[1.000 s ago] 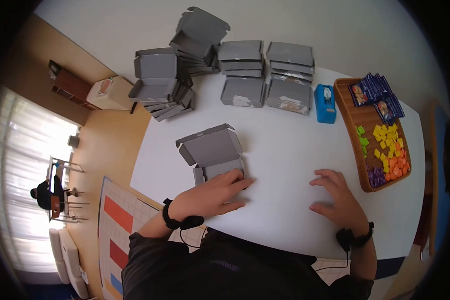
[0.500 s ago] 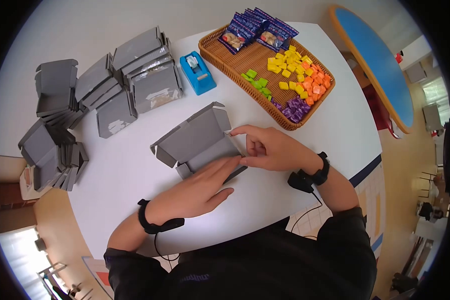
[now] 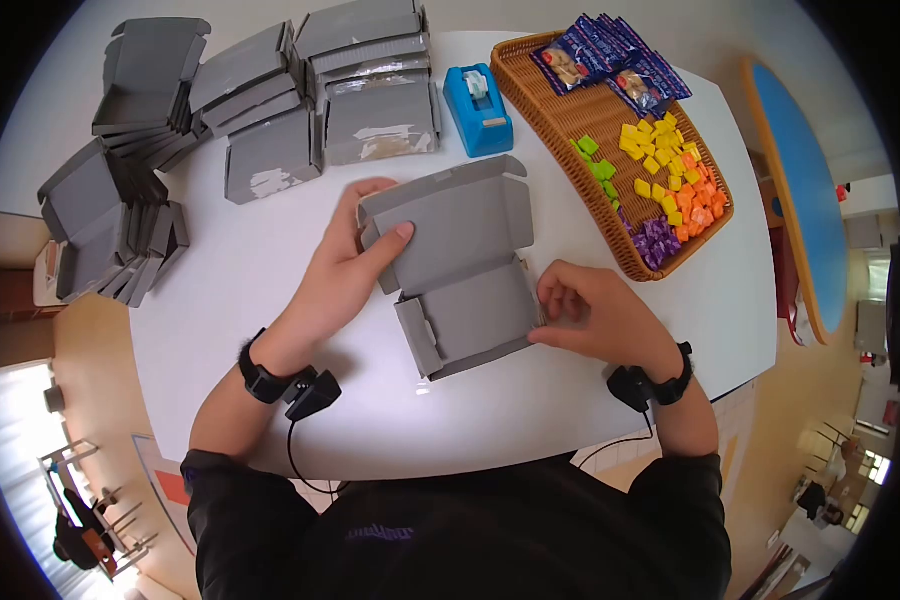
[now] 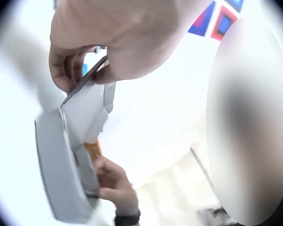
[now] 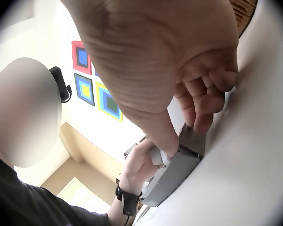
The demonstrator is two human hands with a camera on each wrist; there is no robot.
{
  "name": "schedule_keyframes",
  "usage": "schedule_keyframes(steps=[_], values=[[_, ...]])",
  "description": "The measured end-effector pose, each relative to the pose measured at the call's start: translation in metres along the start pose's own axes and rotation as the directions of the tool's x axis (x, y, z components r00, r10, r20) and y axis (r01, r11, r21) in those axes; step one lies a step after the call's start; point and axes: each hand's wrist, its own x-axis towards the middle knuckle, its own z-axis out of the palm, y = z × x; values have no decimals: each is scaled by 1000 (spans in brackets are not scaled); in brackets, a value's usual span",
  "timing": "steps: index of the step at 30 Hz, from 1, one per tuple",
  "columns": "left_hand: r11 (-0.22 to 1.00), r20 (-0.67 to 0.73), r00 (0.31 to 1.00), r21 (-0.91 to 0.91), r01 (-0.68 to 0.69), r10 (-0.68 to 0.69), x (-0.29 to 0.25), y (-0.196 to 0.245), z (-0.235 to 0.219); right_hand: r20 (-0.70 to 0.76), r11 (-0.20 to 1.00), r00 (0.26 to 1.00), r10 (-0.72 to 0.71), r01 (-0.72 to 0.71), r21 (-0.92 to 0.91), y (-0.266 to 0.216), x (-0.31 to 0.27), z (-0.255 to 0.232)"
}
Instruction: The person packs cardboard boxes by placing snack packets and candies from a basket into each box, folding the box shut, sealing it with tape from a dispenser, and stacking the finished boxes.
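Note:
An open grey cardboard box [image 3: 475,315] lies in front of the person on the white table, its lid [image 3: 450,215] raised on the far side. My left hand [image 3: 345,265] grips the lid's left edge, thumb on the inner face and fingers behind it; the left wrist view shows the same pinch on the lid [image 4: 85,106]. At the box's right side wall, my right hand [image 3: 595,310] pinches the edge with its thumb near the front corner and its fingers curled outside. In the right wrist view the thumb and fingers meet at the corner of the box [image 5: 172,176].
Stacked open grey boxes [image 3: 150,75] stand at the far left, beside closed grey boxes [image 3: 380,115]. A blue tape dispenser [image 3: 478,110] sits right of them. The wicker basket [image 3: 560,135] at right holds blue snack packets [image 3: 610,65] and yellow, orange, green and purple wrapped pieces.
My left hand has gone from the box's front edge up to its lid. My right hand has come in from the right to the box's side. The head view has turned.

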Motion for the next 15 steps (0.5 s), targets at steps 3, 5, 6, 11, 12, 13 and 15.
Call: schedule_keyframes(steps=[3, 5, 6, 11, 12, 13, 15], values=[[992, 29, 997, -102, 68, -66, 5, -10, 16, 0, 1000, 1000, -3, 3, 4, 5, -2, -1], [992, 110, 993, -110, 54, -42, 10, -17, 21, 38, 999, 999, -11, 13, -41, -2, -3, -7], [991, 122, 992, -129, 40, -24, 12, -20, 22, 29, 998, 1000, 2, 0, -65, -6, -6, -13], [952, 186, 979, -275, 134, -83, 16, -32, 10, -6, 990, 1000, 10, -11, -141, -40, -20, -55], [952, 190, 979, -276, 131, -79, 17, -35, 8, -78, 983, 996, 31, -44, -180, -43, -21, -69], [946, 203, 977, -300, 122, -62, 17, -38, 7, -149, 972, 989, -12, -23, -232, -35, -15, -88], [941, 224, 974, -320, 110, -38, 17, -42, 5, -339, 917, 936, -96, -49, -396, -10, 14, -139]])
